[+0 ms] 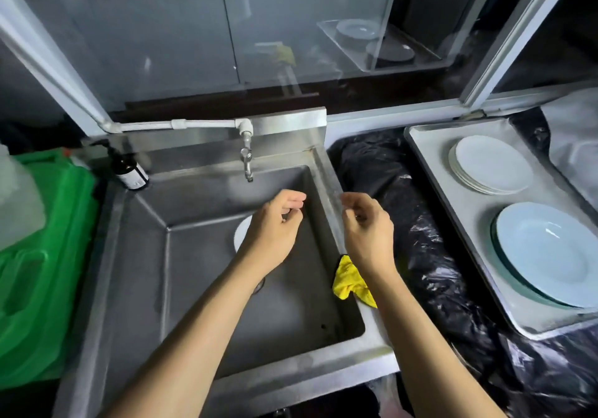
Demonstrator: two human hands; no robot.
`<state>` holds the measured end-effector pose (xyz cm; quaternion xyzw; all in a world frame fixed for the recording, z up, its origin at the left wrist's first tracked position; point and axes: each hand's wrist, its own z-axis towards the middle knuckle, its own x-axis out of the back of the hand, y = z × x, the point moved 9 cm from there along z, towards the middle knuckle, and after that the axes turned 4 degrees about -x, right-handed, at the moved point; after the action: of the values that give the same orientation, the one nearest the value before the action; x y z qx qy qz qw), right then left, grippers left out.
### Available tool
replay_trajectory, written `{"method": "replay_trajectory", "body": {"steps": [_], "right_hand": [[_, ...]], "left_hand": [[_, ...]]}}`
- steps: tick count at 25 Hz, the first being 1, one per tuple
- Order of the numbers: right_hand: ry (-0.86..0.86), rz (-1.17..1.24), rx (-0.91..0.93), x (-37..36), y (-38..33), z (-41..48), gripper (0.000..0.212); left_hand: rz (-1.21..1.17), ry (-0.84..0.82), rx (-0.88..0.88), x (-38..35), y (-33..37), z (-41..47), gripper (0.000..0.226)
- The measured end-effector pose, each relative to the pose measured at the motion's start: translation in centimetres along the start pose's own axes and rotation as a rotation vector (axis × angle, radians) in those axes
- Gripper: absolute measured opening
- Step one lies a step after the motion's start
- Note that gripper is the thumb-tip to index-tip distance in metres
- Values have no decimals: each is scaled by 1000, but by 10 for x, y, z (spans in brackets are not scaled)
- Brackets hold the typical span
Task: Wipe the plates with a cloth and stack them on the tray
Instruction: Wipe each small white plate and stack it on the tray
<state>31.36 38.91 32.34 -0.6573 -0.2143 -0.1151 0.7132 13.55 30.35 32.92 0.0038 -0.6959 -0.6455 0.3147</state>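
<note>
Fingers of the left hand (275, 223) and right hand (367, 226) hang loosely curled over the grey steel sink (194, 272), gripping nothing. A crumpled yellow cloth (351, 280) lies on the sink's right rim, beneath the right wrist and apart from the fingers.

We find open room over the sink (291, 307) — only the tap (247, 162) hangs at its far edge. Rightward, black plastic (407, 216) lies before the tray (469, 220), which two plate stacks (492, 165) mostly fill.
</note>
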Motion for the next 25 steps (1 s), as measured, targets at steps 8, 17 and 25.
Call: {"method": "replay_trajectory", "body": {"steps": [8, 17, 25], "right_hand": [[-103, -79, -29, -82, 12, -42, 29], [-270, -136, -77, -169, 81, -20, 27], [-363, -197, -132, -263, 180, 30, 26]], "left_hand": [[-25, 43, 145, 63, -79, -28, 29], [52, 91, 260, 53, -182, -27, 31], [116, 194, 367, 44, -304, -16, 33]]}}
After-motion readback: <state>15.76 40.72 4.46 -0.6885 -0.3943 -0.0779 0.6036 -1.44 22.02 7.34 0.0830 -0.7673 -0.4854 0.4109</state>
